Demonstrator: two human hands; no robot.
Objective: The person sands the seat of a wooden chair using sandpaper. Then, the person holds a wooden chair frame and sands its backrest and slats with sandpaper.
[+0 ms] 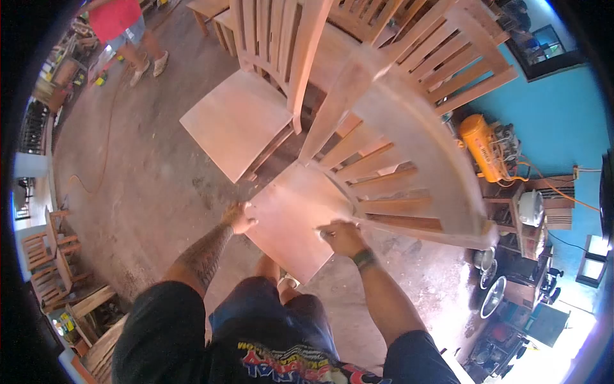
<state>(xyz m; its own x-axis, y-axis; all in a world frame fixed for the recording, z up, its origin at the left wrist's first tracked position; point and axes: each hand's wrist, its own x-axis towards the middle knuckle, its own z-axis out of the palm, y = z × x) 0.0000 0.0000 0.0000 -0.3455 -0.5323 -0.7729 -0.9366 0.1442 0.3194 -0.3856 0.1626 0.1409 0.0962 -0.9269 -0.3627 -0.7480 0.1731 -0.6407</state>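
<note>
A wooden chair with a flat seat (297, 221) and a slatted backrest (419, 147) stands right in front of me. My left hand (239, 218) is at the left edge of the seat, its fingers curled against that edge. Over the right part of the seat is my right hand (343, 237), fingers bent; whatever it may hold is too small to make out. A second wooden chair, its seat (238, 123) bare, stands just beyond to the left, close to the first.
More slatted chairs (457, 57) stand behind. An orange compressor (480, 147) is by the blue wall at right, above pots and shelves. Another person (121, 25) stands at the upper left near a hose. Wooden chair frames (54, 256) lie at far left.
</note>
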